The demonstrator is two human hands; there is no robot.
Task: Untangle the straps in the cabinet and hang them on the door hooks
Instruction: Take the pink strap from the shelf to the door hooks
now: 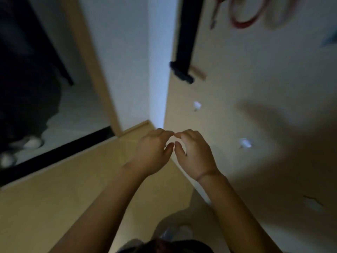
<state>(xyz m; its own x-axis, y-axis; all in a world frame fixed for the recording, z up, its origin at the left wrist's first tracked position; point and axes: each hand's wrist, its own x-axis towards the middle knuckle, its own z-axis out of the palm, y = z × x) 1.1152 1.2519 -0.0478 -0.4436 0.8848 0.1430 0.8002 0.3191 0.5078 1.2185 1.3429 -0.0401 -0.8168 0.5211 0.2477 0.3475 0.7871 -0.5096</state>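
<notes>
Several clear hooks (246, 143) on beige door (273, 73)

Head-worn view, steeply downward, close beside door (246, 79)

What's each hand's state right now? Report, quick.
Left hand: open, loosely curled, nothing visible in it.
Right hand: open, loosely curled, nothing visible in it.

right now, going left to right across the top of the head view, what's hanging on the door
wide black webbing strap with a buckle → thin red strap with a metal clip → red cord loop → pale beige loop
</notes>
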